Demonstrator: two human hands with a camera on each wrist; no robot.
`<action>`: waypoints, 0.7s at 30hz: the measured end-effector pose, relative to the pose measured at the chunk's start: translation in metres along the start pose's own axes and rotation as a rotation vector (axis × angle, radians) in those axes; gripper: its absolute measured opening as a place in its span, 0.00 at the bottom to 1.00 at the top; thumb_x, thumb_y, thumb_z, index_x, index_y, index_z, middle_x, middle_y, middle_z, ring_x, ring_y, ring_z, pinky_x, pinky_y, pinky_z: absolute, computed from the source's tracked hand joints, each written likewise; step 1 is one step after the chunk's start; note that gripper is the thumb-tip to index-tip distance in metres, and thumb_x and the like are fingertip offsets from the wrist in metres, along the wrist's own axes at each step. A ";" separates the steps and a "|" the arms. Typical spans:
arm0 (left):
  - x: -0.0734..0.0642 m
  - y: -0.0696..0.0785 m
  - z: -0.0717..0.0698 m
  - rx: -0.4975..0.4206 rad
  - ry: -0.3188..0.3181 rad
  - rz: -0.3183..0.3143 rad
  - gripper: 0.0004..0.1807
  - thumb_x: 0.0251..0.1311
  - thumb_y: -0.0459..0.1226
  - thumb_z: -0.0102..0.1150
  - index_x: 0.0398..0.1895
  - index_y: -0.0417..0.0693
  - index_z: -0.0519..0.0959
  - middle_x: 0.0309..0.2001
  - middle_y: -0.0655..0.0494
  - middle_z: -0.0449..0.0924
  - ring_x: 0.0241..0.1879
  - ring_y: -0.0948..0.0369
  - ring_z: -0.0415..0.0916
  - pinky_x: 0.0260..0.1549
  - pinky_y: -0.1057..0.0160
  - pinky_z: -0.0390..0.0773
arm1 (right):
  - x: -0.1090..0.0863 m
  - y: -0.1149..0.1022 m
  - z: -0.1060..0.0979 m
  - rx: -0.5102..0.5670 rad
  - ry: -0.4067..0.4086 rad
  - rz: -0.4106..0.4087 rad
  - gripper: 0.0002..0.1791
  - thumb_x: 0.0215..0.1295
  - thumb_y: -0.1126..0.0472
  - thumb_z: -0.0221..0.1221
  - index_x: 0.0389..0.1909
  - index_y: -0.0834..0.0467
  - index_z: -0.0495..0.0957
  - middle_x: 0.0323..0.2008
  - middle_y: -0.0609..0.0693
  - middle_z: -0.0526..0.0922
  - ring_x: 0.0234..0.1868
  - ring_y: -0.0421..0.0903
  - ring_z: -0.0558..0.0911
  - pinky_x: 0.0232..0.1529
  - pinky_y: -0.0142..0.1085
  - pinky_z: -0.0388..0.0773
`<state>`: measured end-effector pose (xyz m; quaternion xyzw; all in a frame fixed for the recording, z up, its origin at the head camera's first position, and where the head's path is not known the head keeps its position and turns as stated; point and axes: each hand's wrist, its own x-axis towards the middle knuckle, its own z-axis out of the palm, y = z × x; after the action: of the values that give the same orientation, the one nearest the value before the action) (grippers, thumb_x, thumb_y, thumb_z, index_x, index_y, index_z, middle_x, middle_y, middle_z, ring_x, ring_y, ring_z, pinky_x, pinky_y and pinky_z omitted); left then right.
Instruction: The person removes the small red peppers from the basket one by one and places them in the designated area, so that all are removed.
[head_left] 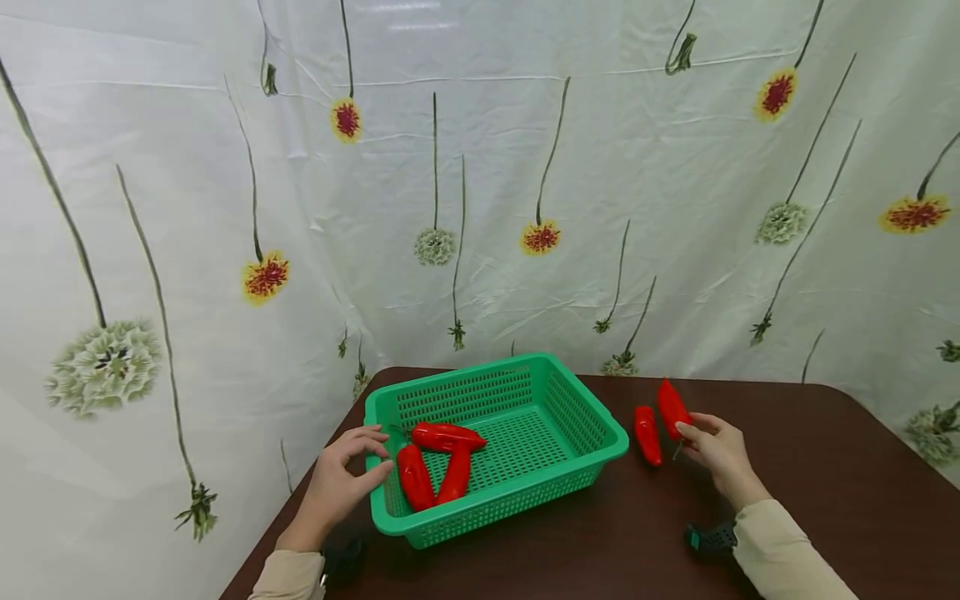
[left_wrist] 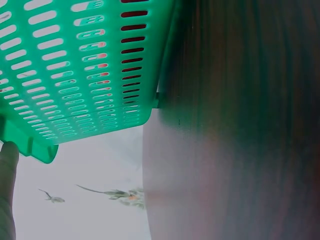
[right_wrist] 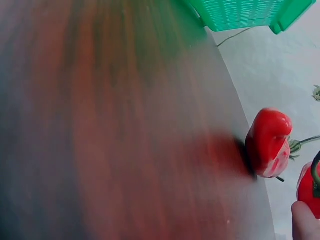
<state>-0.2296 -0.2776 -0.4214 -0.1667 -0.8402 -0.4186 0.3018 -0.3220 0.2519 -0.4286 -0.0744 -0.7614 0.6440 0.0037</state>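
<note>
My right hand (head_left: 716, 450) pinches a red pepper (head_left: 672, 407) near its stem end, over the table. In the right wrist view only part of the held pepper (right_wrist: 307, 192) shows, at the edge beside a fingertip. Just left of it another red pepper (head_left: 647, 435) lies on the table. At the left end of a green plastic basket (head_left: 517, 492) is my left hand (head_left: 341, 479), thumb and fingers spread apart, fingertips right at the rim. Three red peppers sit in the basket's left part, one pepper (head_left: 448, 437) lying crosswise behind the other two.
The dark brown table (head_left: 825, 467) reaches back to a pale curtain (head_left: 480, 192) with printed flowers. A dark strap (head_left: 711, 540) is on my right wrist. Slotted basket walls (left_wrist: 75, 65) rise close in the left wrist view.
</note>
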 end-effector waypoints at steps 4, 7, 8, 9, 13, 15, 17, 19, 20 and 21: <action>0.001 0.002 -0.001 0.015 -0.012 -0.013 0.07 0.52 0.28 0.72 0.30 0.48 0.84 0.48 0.48 0.85 0.57 0.73 0.73 0.56 0.73 0.71 | 0.001 0.001 -0.003 -0.023 0.003 0.016 0.38 0.73 0.56 0.57 0.74 0.71 0.54 0.66 0.71 0.63 0.36 0.28 0.78 0.45 0.32 0.85; 0.001 0.002 -0.002 0.025 -0.018 -0.013 0.07 0.53 0.28 0.72 0.31 0.49 0.84 0.49 0.49 0.85 0.58 0.73 0.73 0.56 0.72 0.72 | 0.001 0.002 -0.004 -0.040 0.002 0.022 0.37 0.73 0.56 0.57 0.74 0.71 0.55 0.65 0.70 0.65 0.36 0.29 0.78 0.45 0.33 0.85; 0.001 0.001 -0.002 0.030 -0.017 -0.009 0.08 0.53 0.28 0.72 0.31 0.49 0.84 0.49 0.49 0.84 0.58 0.73 0.73 0.56 0.72 0.72 | 0.001 0.002 -0.005 -0.044 0.002 0.024 0.37 0.73 0.56 0.57 0.74 0.71 0.55 0.64 0.69 0.66 0.36 0.30 0.78 0.45 0.33 0.85; 0.001 0.001 -0.001 0.031 -0.018 -0.008 0.08 0.53 0.28 0.72 0.31 0.50 0.84 0.49 0.50 0.84 0.58 0.73 0.73 0.56 0.72 0.72 | 0.001 0.003 -0.005 -0.049 0.001 0.024 0.37 0.73 0.56 0.57 0.73 0.71 0.55 0.61 0.68 0.68 0.36 0.30 0.78 0.45 0.33 0.85; 0.000 0.000 -0.001 0.031 -0.021 -0.014 0.09 0.54 0.29 0.71 0.31 0.52 0.84 0.50 0.51 0.84 0.58 0.74 0.72 0.56 0.70 0.73 | 0.000 0.005 -0.006 -0.085 -0.002 0.025 0.37 0.72 0.56 0.57 0.73 0.72 0.56 0.53 0.61 0.75 0.36 0.35 0.78 0.44 0.33 0.85; 0.000 0.000 -0.001 0.023 -0.023 -0.017 0.09 0.54 0.29 0.71 0.31 0.54 0.83 0.50 0.50 0.84 0.58 0.75 0.71 0.56 0.71 0.73 | 0.000 0.006 -0.006 -0.112 -0.005 0.025 0.37 0.72 0.56 0.57 0.72 0.72 0.56 0.53 0.62 0.74 0.37 0.38 0.78 0.45 0.34 0.85; 0.000 0.000 -0.001 0.011 -0.021 -0.013 0.09 0.54 0.29 0.71 0.31 0.54 0.83 0.50 0.48 0.84 0.58 0.76 0.71 0.56 0.73 0.72 | 0.000 0.007 -0.005 -0.138 -0.009 0.024 0.37 0.73 0.55 0.57 0.72 0.73 0.57 0.59 0.68 0.71 0.41 0.43 0.78 0.46 0.36 0.85; 0.000 -0.001 0.000 -0.001 -0.019 -0.003 0.09 0.54 0.29 0.71 0.31 0.52 0.83 0.49 0.45 0.83 0.58 0.76 0.71 0.55 0.75 0.71 | 0.000 0.007 -0.004 -0.155 -0.014 0.021 0.37 0.72 0.55 0.57 0.71 0.73 0.57 0.65 0.72 0.64 0.46 0.47 0.80 0.48 0.38 0.85; 0.000 -0.001 0.000 -0.006 -0.018 0.000 0.08 0.54 0.28 0.71 0.31 0.51 0.83 0.49 0.44 0.83 0.58 0.77 0.70 0.55 0.76 0.70 | 0.000 0.008 -0.004 -0.164 -0.015 0.020 0.37 0.72 0.55 0.57 0.71 0.73 0.57 0.66 0.73 0.62 0.47 0.49 0.80 0.49 0.39 0.85; 0.000 -0.002 0.000 -0.011 -0.017 0.004 0.07 0.54 0.28 0.71 0.31 0.49 0.83 0.49 0.44 0.83 0.58 0.77 0.70 0.55 0.77 0.70 | 0.000 0.008 -0.003 -0.170 -0.016 0.020 0.37 0.72 0.55 0.57 0.71 0.74 0.57 0.67 0.74 0.61 0.49 0.49 0.81 0.49 0.40 0.85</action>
<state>-0.2309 -0.2787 -0.4221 -0.1737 -0.8401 -0.4212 0.2946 -0.3207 0.2564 -0.4358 -0.0770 -0.8125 0.5777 -0.0149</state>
